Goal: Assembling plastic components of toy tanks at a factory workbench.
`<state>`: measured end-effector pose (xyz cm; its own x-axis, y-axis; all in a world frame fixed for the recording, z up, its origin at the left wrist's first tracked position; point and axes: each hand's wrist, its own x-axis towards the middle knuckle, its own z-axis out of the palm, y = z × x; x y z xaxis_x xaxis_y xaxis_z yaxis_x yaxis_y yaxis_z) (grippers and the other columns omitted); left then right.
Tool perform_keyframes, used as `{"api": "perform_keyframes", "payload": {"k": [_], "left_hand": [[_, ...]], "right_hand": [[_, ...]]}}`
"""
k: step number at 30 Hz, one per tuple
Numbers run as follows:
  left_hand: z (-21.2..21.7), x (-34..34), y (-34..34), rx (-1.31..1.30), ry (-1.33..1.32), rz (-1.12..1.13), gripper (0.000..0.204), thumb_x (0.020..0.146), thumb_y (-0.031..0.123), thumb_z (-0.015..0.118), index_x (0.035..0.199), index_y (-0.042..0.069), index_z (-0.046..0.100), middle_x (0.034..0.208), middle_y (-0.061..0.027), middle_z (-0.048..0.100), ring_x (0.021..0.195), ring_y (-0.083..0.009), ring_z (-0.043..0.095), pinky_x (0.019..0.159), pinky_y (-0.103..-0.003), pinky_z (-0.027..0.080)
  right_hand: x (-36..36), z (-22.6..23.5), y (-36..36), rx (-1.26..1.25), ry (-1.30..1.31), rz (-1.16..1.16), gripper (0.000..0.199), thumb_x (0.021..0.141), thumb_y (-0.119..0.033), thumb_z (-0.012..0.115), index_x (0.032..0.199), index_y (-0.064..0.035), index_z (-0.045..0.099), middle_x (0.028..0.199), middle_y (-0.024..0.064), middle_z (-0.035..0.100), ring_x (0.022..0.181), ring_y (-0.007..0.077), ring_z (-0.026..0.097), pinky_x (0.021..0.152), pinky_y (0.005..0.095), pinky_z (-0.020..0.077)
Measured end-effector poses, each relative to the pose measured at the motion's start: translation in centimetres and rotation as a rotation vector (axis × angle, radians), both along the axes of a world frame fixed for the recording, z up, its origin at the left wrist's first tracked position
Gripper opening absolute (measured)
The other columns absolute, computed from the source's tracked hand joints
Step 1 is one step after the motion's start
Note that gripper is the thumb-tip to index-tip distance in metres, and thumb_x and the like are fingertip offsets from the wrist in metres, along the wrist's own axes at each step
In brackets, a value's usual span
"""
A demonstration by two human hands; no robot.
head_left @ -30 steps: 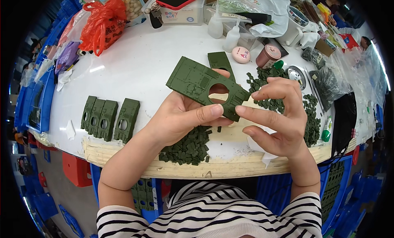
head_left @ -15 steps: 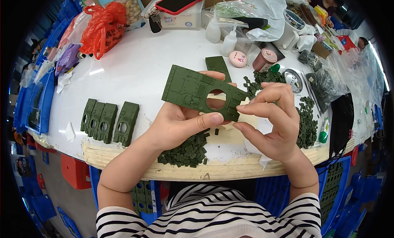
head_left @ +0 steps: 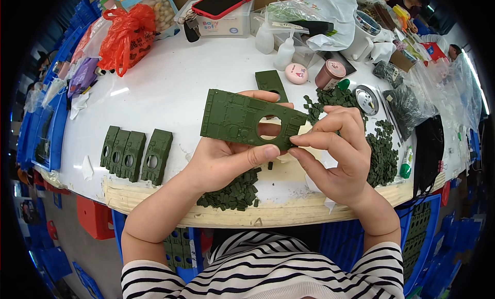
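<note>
My left hand (head_left: 219,162) grips a dark green plastic model tank hull (head_left: 232,117), thumb along its near edge and fingers behind. The hull has a round hole and raised surface detail. At its right end my right hand (head_left: 337,157) is closed, thumb and index fingertips pinched against the near corner. Whether a small part sits between those fingertips I cannot make out. Below the hull lies a pile of small green plastic pieces (head_left: 234,190). Another green hull (head_left: 269,81) rests on the table beyond my left hand.
Several finished-looking green hulls (head_left: 157,157) stand in a row at left. More small green pieces (head_left: 382,154) lie at right, near a round metal lid (head_left: 366,100) and a glue stick (head_left: 406,164). Squeeze bottles (head_left: 284,54), a pink jar (head_left: 330,75) and a phone (head_left: 225,2) are at the back.
The hull has swung more level, its left end dropping slightly. My right thumb and index finger have drawn closer together at the hull's near right corner.
</note>
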<state>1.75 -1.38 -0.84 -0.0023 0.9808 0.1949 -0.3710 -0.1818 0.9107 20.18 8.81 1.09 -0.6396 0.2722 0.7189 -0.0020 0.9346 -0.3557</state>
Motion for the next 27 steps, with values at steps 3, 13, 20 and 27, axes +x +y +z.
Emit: {"api": "perform_keyframes", "payload": {"k": [3,13,20,27], "left_hand": [[-0.1,0.2,0.0,-0.014,0.008,0.017,0.067,0.087,0.003,0.063,0.142,0.006,0.026,0.141,-0.0213,0.041,0.125,-0.0297,0.050,0.094,-0.044,0.054],[0.2,0.1,0.3,-0.034,-0.037,0.000,0.071,0.085,0.019,0.069,0.142,0.004,0.029,0.138,-0.0214,0.045,0.117,-0.0301,0.056,0.088,-0.043,0.057],[0.6,-2.3,0.6,-0.112,-0.059,-0.257,0.078,0.088,0.045,0.060,0.141,-0.006,0.033,0.122,-0.0257,0.056,0.100,-0.0280,0.064,0.072,-0.038,0.059],[0.3,-2.1,0.2,-0.132,0.021,-0.330,0.079,0.090,0.045,0.055,0.144,-0.006,0.029,0.118,-0.0251,0.058,0.102,-0.0290,0.064,0.069,-0.036,0.059]], "right_hand": [[0.0,-0.1,0.0,-0.027,0.006,0.000,0.027,0.064,-0.003,0.080,0.089,-0.0093,0.071,0.081,0.0023,0.056,0.078,0.0216,0.051,0.081,0.0391,0.0446],[0.5,0.7,0.1,-0.065,0.048,0.023,0.033,0.064,-0.013,0.084,0.093,-0.0069,0.067,0.082,0.0050,0.055,0.079,0.0239,0.052,0.078,0.0383,0.0445],[1.0,0.4,1.1,-0.051,0.118,0.092,0.029,0.072,-0.018,0.081,0.092,-0.0043,0.065,0.080,0.0063,0.057,0.074,0.0230,0.053,0.081,0.0414,0.0464],[0.2,0.0,0.6,0.052,0.074,0.117,0.022,0.070,-0.012,0.080,0.086,-0.0052,0.066,0.076,0.0056,0.060,0.070,0.0231,0.055,0.080,0.0419,0.0470]]}}
